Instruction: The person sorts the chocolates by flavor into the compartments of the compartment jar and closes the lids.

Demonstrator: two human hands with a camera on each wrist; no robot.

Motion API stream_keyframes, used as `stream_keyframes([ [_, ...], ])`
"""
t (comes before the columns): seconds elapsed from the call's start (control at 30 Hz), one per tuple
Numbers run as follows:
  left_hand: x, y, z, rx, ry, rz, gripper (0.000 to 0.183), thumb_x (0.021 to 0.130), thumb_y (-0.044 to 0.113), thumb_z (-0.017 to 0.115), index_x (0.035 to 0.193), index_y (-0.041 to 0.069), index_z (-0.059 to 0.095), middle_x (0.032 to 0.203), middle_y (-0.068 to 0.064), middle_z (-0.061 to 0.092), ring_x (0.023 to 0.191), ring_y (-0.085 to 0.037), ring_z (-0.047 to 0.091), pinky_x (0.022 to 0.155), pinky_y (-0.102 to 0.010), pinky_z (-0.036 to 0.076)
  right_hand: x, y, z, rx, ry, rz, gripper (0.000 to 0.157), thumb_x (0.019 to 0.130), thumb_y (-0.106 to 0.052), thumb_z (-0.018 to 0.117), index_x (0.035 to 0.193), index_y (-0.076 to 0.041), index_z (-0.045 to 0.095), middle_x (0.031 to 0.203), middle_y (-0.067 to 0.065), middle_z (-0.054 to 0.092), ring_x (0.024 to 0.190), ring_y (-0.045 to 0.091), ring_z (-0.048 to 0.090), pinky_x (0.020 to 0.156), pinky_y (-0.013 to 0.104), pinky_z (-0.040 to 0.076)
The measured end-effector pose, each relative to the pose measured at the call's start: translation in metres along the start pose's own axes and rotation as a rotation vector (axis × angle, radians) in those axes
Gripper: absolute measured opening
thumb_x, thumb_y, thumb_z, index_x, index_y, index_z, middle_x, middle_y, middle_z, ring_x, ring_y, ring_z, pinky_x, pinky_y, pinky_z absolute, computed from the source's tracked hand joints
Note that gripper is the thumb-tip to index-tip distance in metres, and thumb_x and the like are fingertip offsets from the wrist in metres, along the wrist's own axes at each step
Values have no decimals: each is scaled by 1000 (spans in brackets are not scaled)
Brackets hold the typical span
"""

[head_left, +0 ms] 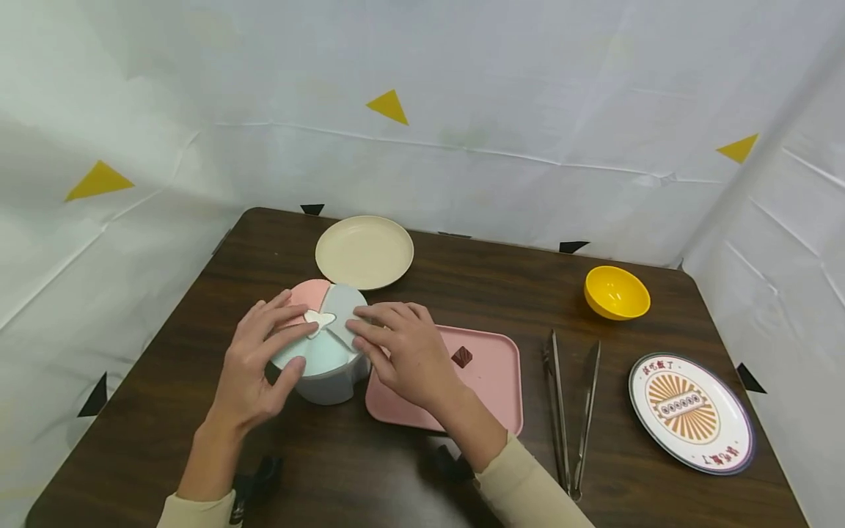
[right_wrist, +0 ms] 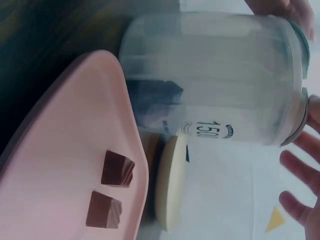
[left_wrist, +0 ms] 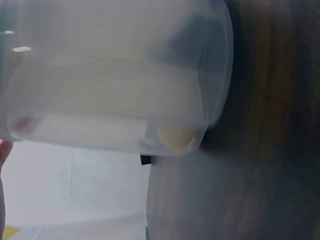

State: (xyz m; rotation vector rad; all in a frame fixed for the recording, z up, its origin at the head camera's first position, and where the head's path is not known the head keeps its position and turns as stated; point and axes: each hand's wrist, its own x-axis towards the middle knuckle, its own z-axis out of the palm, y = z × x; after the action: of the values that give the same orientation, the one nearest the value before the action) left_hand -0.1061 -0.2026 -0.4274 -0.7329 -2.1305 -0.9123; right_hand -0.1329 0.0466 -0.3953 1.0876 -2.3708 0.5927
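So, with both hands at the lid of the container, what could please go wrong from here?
The container might slide or tip if the left hand and right hand push unevenly on its lid.
It stands close beside the pink tray, so a shift could bump the tray and move the brown pieces.
The right forearm reaches over that tray, so it may brush the rim if lowered.

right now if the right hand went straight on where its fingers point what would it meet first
Likely the grey lid segment of the storage canister; the right hand appears right at its edge, though contact is unclear.
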Motion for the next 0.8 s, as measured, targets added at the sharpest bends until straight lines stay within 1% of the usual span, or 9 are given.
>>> stream_keyframes([
  [0.13,-5,3,-3,-47,-5,28,49,83,46,61,110,8,74,123,-18,62,124,-41,50,108,-54,28,0,3,0,8,-15,59,31,96,-29,62,126,-24,69,133,-5,60,125,13,52,103,40,37],
  [0.23,-6,7,-6,-47,-18,45,52,80,48,64,112,8,73,125,-19,61,122,-42,50,106,-54,28,1,3,-1,21,-13,63,31,96,-26,62,126,-22,69,133,-4,60,125,14,52,103,40,38],
  [0.3,-6,9,-8,-35,-29,53,53,80,48,64,114,8,73,126,-19,61,122,-41,51,105,-54,28,1,3,-2,40,-4,32,30,95,-22,64,124,-20,70,132,-3,61,123,15,53,102,39,40],
  [0.37,-5,11,-9,-17,-34,63,53,81,50,64,114,9,73,126,-18,61,120,-41,52,103,-54,29,2,2,-4,73,11,-27,30,93,-17,66,122,-18,71,130,-1,62,122,16,54,100,38,42],
  [0.47,-4,12,-8,16,-19,81,53,82,52,66,113,10,74,125,-17,63,115,-39,54,98,-51,31,3,0,-6,119,19,-133,30,90,-11,67,119,-17,73,127,-1,64,119,16,56,97,36,45],
  [0.53,-4,13,-7,37,2,90,53,82,54,69,112,10,75,122,-16,64,112,-38,55,95,-49,31,4,-1,-7,134,9,-184,30,89,-10,65,117,-18,73,126,-2,64,118,15,56,97,35,44],
  [0.6,-4,13,-5,61,20,89,54,80,55,72,111,12,75,120,-15,65,110,-37,55,93,-47,31,4,-1,-8,124,-9,-206,30,89,-11,64,116,-20,74,126,-3,64,118,15,56,98,35,42],
  [0.7,-3,14,-1,72,43,78,54,77,56,75,110,13,76,117,-14,66,108,-37,55,93,-47,32,4,0,-9,92,-36,-225,30,88,-15,63,114,-24,75,128,-4,64,121,16,55,101,36,40],
  [0.8,-5,14,2,46,50,69,52,78,54,74,109,12,76,115,-16,65,113,-40,53,100,-52,30,4,1,-9,69,-52,-234,28,89,-18,64,112,-27,76,129,-5,63,123,17,54,103,36,39],
])
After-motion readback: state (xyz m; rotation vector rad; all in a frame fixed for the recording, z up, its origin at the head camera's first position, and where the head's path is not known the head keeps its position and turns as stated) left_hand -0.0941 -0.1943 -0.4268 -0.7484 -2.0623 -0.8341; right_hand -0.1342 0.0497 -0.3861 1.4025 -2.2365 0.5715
